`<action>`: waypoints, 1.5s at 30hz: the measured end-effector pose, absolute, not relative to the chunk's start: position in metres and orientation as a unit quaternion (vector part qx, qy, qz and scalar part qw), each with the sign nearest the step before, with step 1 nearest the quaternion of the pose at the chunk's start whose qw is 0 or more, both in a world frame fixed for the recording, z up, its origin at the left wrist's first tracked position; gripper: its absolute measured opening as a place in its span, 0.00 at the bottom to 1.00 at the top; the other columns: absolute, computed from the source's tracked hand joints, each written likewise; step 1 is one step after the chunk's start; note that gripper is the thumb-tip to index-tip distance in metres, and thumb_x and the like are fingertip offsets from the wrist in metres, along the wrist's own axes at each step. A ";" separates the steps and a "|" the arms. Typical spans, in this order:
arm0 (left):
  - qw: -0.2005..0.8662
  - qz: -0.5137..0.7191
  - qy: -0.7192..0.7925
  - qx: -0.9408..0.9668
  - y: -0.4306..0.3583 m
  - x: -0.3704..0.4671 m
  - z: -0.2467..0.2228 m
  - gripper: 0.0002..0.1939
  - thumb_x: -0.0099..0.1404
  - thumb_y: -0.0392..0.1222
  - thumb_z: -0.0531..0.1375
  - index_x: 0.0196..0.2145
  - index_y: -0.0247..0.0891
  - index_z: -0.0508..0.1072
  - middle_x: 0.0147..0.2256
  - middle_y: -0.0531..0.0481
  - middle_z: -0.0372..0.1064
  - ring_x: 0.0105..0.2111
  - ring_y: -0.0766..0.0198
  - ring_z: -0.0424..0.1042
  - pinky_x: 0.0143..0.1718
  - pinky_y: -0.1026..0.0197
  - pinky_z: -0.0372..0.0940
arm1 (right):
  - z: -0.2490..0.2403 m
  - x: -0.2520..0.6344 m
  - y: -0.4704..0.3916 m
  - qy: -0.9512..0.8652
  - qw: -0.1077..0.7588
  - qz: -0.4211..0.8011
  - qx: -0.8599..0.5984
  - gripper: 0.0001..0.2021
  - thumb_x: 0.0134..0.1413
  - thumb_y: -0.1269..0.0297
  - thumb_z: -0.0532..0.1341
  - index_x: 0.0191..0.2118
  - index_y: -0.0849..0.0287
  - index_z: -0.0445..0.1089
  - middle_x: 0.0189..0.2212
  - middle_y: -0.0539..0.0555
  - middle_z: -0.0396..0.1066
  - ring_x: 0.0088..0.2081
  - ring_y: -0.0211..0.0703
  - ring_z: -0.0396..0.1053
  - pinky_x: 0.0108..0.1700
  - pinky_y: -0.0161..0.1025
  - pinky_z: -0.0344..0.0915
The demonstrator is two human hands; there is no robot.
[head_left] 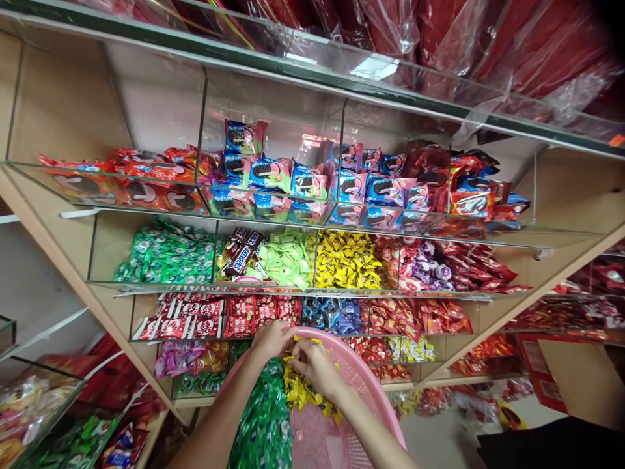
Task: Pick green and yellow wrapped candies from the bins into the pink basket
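Note:
A round pink plastic basket (378, 397) is in front of me at the bottom of the view. Green-wrapped candies (266, 417) fill its left side, and yellow-wrapped candies (300, 387) lie beside them towards the far rim. My left hand (274, 340) is closed on the far rim, its fingertips partly hidden. Inside the basket, my right hand (317, 366) has its fingers curled down onto the yellow candies. Its palm and whatever lies under it are hidden.
Glass-fronted shelves rise ahead, holding cookie packs (305, 179), green candies (170, 254), Snickers bars (241, 259), yellow candies (344, 260) and red packets (249, 314). A glass shelf edge (293, 290) runs just beyond my hands. An open cardboard box (581, 378) stands right.

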State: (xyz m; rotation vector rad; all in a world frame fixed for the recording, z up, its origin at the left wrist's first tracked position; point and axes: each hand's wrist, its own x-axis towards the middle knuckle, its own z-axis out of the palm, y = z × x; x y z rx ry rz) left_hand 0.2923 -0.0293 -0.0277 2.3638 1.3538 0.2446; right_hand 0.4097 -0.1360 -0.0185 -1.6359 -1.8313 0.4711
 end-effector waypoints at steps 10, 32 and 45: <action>0.195 0.079 0.483 0.850 -0.028 0.294 -0.027 0.28 0.58 0.65 0.42 0.26 0.41 0.70 0.25 0.51 0.68 0.26 0.66 0.65 0.24 0.67 0.49 | -0.032 0.401 -0.142 -0.756 0.182 0.078 -0.624 0.04 0.48 0.72 0.56 0.32 0.58 0.62 0.32 0.51 0.65 0.37 0.41 0.61 0.37 0.35 0.56; 0.223 0.104 0.477 0.844 -0.027 0.293 -0.028 0.26 0.59 0.62 0.44 0.26 0.41 0.70 0.27 0.52 0.70 0.28 0.66 0.66 0.24 0.68 0.47 | 0.085 0.444 -0.138 -0.709 0.340 0.009 -0.618 0.10 0.57 0.59 0.50 0.33 0.57 0.65 0.31 0.53 0.67 0.35 0.41 0.64 0.38 0.36 0.58; 0.239 0.095 0.498 0.828 -0.028 0.290 -0.033 0.26 0.58 0.64 0.44 0.25 0.40 0.68 0.23 0.54 0.67 0.23 0.69 0.63 0.23 0.68 0.45 | 0.116 0.503 -0.055 -0.487 0.146 -0.177 -0.843 0.16 0.45 0.53 0.58 0.32 0.64 0.70 0.35 0.65 0.66 0.40 0.54 0.62 0.35 0.42 0.59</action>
